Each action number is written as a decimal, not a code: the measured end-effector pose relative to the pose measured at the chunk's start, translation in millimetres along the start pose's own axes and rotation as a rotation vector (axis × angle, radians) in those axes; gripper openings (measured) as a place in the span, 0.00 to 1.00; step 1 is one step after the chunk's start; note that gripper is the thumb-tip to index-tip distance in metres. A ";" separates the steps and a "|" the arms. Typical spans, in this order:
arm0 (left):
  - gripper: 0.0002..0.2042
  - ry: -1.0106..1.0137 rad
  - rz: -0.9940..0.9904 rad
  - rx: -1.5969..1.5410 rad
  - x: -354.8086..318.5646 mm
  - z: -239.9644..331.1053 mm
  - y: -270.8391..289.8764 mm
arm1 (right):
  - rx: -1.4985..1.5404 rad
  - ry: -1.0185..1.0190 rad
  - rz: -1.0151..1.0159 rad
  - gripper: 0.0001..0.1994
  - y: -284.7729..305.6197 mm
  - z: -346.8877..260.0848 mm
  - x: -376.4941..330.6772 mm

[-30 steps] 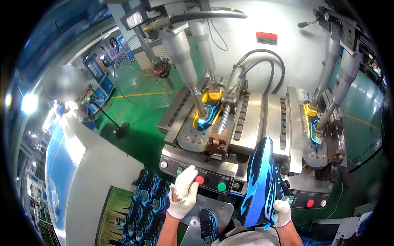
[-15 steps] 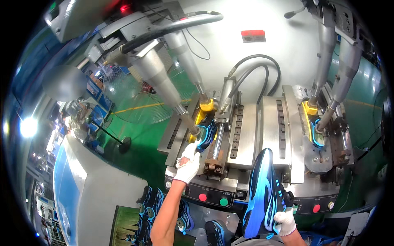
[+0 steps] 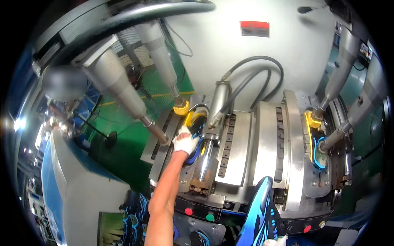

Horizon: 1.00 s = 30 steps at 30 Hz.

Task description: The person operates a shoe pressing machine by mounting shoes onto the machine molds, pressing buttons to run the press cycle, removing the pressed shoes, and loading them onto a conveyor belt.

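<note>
My left hand (image 3: 185,142), in a white glove with a reddish-brown patch on its back, reaches into the left station of a metal press. Its fingers close on the upper of a black-and-blue shoe (image 3: 198,128) lying there beside a yellow block (image 3: 181,108); the hand covers part of the shoe. At the lower edge, my gloved right hand (image 3: 276,241) grips another black-and-blue sports shoe (image 3: 258,217), held toe up; most of that hand is cut off by the frame.
At the right station, press rods (image 3: 334,137) stand over a third shoe (image 3: 318,151). Red and green buttons (image 3: 199,213) line the front panel. Several more shoes (image 3: 135,213) lie at the lower left. A fan stand (image 3: 110,138) is on the green floor.
My left hand has moved farther in and taken hold of the shoe. The left front rod now stands left of that shoe. The right hand's shoe sits lower in view.
</note>
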State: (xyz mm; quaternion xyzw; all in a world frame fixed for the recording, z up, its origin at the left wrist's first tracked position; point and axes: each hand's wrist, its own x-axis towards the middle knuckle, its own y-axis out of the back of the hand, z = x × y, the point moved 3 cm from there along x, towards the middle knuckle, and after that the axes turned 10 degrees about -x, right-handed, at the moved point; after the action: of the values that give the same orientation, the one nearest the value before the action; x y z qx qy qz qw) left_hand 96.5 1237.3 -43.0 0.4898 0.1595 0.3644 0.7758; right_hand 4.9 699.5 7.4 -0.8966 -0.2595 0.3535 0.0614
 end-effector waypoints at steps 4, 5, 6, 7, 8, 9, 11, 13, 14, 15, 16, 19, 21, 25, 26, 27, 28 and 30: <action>0.34 0.068 -0.063 -0.022 -5.1 3.5 41.2 | -0.070 -0.008 0.005 0.21 -10.1 -0.8 9.5; 0.38 0.003 0.033 -0.023 -12.8 -10.8 48.2 | -0.089 -0.011 -0.007 0.19 -15.2 -2.5 13.2; 0.41 0.060 0.016 -0.055 -26.4 4.3 67.1 | -0.106 -0.004 0.008 0.18 -18.7 -6.7 17.2; 0.41 0.061 0.067 -0.089 -43.8 6.3 81.0 | -0.130 0.001 0.017 0.17 -22.9 -11.9 24.6; 0.41 0.057 0.123 -0.119 -67.0 7.2 97.9 | -0.150 0.010 0.015 0.15 -32.3 -17.8 30.1; 0.39 0.064 0.159 -0.208 -96.9 14.7 121.4 | -0.173 0.031 0.011 0.14 -42.2 -23.2 34.2; 0.38 0.075 0.252 -0.440 -162.0 1.3 151.0 | -0.111 0.129 -0.133 0.17 -78.6 -29.1 63.2; 0.38 0.135 0.355 -0.578 -238.0 -20.8 169.5 | -0.071 0.155 -0.209 0.13 -141.0 -42.2 106.3; 0.38 0.198 0.407 -0.570 -280.6 -30.1 181.5 | -0.071 0.176 -0.322 0.14 -186.3 -59.9 122.3; 0.38 0.186 0.459 -0.468 -323.1 -48.0 187.4 | -0.094 0.220 -0.322 0.14 -225.4 -60.5 156.3; 0.38 0.155 0.496 -0.396 -357.4 -60.1 182.1 | -0.020 0.291 -0.465 0.12 -257.0 -69.9 190.9; 0.36 0.489 0.422 -0.419 -464.1 -98.8 152.1 | -0.119 0.193 -0.402 0.05 -312.6 -87.9 298.1; 0.35 0.691 0.333 -0.287 -528.9 -115.9 142.2 | -0.379 0.276 -0.193 0.11 -333.2 -84.1 361.0; 0.35 1.016 0.310 -0.165 -632.8 -117.3 104.7 | -1.786 0.697 0.183 0.13 -352.4 -55.9 473.0; 0.35 1.174 0.341 -0.033 -675.7 -110.6 116.8 | -2.232 0.908 0.078 0.15 -412.3 1.1 440.6; 0.35 1.232 0.301 -0.074 -685.0 -106.5 107.6 | -2.058 0.738 0.196 0.15 -394.5 -30.3 476.7; 0.36 1.223 0.296 -0.155 -686.8 -106.9 92.1 | -1.867 0.622 0.365 0.15 -367.1 -80.6 507.8; 0.37 1.278 0.360 -0.111 -719.8 -109.7 67.9 | -1.756 0.677 0.330 0.14 -370.4 -40.3 507.9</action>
State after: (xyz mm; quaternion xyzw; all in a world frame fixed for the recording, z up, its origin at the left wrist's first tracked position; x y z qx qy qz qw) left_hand -489.6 805.8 -113.8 0.1557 0.4849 0.7145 0.4797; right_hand 188.0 1278.6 -159.7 -0.7025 -0.2710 -0.2414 -0.6122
